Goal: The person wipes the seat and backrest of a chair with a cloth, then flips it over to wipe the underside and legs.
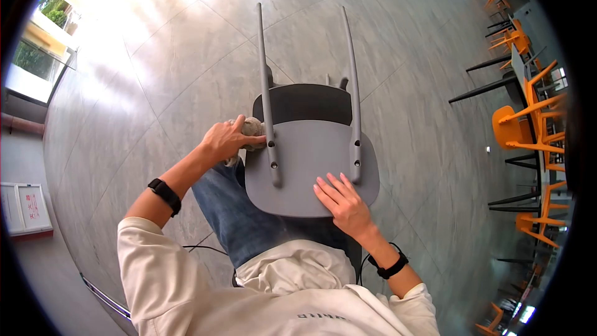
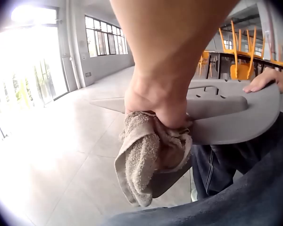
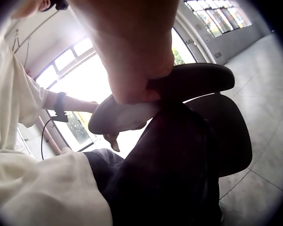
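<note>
forearm point(image 2: 167, 42) above crumpled beige towel point(image 2: 137, 157)

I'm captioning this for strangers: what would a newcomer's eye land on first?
Probably the gray chair, upturned over the person's lap, central in the head view. Next, the bunched cloth held by the left grip at that chair's left edge. Bright orange chairs line the head view's right side.

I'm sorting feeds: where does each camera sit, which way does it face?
Head: on the head, facing forward and down at the grey chair; forearms, shirt and jeans show.
Left wrist: worn there, facing the left hand and cloth; forearm and jeans show.
Right wrist: worn there, facing the right hand and grey chair; forearm and shirt show.
Shared: head and left wrist show the cloth.
</note>
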Tool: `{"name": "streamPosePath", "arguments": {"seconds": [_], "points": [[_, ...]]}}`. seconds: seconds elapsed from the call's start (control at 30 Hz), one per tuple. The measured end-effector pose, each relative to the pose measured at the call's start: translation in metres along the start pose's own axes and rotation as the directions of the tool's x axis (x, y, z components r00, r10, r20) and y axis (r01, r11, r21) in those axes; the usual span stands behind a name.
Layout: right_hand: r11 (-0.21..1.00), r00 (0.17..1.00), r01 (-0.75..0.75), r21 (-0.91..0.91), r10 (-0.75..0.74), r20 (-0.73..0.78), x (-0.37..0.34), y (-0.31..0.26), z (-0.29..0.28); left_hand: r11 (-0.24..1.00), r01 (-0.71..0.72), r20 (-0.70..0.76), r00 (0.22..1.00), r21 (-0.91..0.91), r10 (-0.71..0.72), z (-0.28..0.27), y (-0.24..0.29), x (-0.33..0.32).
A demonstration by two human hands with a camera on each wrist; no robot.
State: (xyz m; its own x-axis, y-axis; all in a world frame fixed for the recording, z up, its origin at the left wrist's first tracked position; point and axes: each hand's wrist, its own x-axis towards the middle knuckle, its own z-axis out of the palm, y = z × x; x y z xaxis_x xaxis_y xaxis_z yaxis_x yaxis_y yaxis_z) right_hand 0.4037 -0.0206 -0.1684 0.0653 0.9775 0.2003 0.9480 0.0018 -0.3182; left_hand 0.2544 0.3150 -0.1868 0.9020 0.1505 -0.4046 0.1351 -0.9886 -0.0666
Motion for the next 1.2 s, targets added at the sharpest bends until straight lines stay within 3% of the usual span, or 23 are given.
{"name": "streamPosePath", "arguments": {"seconds": [0.17,0.3,0.5,0.6,0.67,0.73,0.83,0.9,0.97,1.03,1.07,1.2], "points": [[1.000,1.000,-0.007,0.012,0.007,0.004,0.001,0.002,0.002,0.994,0.012,0.047,0.999,0.104,-0.017,0.006,0.002,0.015],[1.000,1.000,0.003,-0.005,-0.003,0.019,0.001,0.003,0.004,0.974,0.105,-0.028,0.994,0.199,-0.102,0.003,0.015,0.027],[0.997,1.000,-0.013,0.071,0.013,0.000,0.000,0.002,0.006,0.924,0.382,0.037,0.924,0.008,-0.382,0.014,0.025,0.062],[0.999,1.000,-0.003,0.049,0.003,0.003,-0.001,0.002,0.006,0.901,0.370,0.037,0.928,-0.226,-0.371,0.015,0.003,0.060],[0.999,1.000,0.001,0.037,-0.001,-0.009,-0.002,0.003,0.009,0.758,0.489,-0.068,0.820,-0.432,-0.568,0.018,-0.001,0.048],[1.000,1.000,0.001,0.021,0.000,-0.021,-0.001,0.004,0.011,0.554,0.538,-0.112,0.646,-0.636,-0.755,0.002,0.010,0.030],[1.000,1.000,0.000,0.003,0.000,-0.025,-0.001,0.002,0.009,0.593,0.228,-0.392,0.563,-0.772,-0.727,-0.036,0.040,-0.008],[1.000,1.000,0.007,-0.004,-0.007,-0.017,0.000,0.002,0.005,0.727,0.218,-0.468,0.639,-0.651,-0.611,-0.055,0.073,-0.025],[1.000,1.000,0.003,-0.006,-0.003,-0.003,0.003,0.001,0.002,0.741,0.236,-0.301,0.805,-0.629,-0.512,-0.069,0.118,-0.037],[1.000,1.000,0.005,-0.001,-0.005,-0.008,0.004,0.001,0.002,0.941,0.125,-0.580,0.759,-0.314,-0.295,-0.043,0.147,-0.032],[1.000,1.000,0.007,0.004,-0.007,-0.017,0.002,0.002,0.003,0.919,0.176,-0.572,0.736,-0.354,-0.362,-0.036,0.156,-0.030],[1.000,0.999,0.009,0.014,-0.009,-0.039,0.002,0.003,0.001,0.795,0.135,-0.445,0.768,-0.591,-0.460,-0.024,0.128,-0.005]]}}
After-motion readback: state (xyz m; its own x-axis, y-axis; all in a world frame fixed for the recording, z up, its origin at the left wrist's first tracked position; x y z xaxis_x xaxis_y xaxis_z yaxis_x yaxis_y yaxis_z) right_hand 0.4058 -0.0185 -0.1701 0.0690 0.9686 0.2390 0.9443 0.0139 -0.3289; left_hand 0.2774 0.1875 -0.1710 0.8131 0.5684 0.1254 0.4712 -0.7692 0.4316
